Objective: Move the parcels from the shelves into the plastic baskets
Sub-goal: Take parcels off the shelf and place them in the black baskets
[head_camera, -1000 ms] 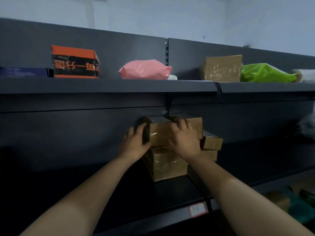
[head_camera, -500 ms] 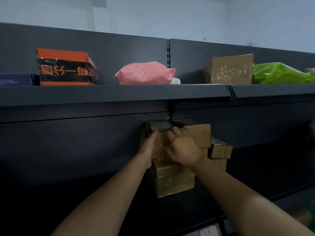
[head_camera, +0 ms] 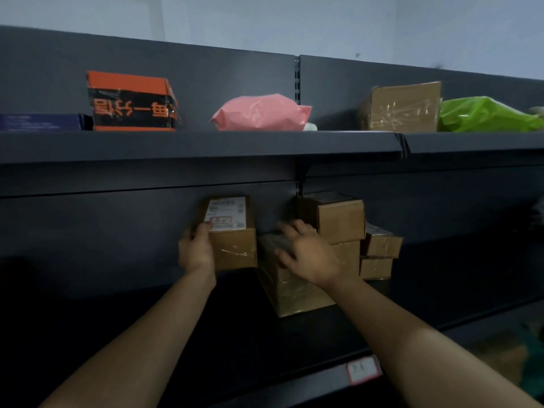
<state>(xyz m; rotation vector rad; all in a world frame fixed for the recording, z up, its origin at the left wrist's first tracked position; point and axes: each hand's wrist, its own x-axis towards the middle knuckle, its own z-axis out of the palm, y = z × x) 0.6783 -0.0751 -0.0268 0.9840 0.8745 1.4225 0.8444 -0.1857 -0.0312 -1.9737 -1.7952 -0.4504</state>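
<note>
Head view: my left hand (head_camera: pixel 195 251) grips one labelled box (head_camera: pixel 232 242) off the stack (head_camera: pixel 341 222), my right hand (head_camera: pixel 309 256) rests open on the next box (head_camera: pixel 294 293), many parcels (head_camera: pixel 259 113) left shelved.

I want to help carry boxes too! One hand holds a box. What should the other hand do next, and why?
Probably the right hand should curl its fingers round the brown tape-wrapped cardboard box beneath it. Its fingers lie spread over that box without gripping, while the left hand grips the brown cardboard box with the white label, held clear of the stack.
</note>
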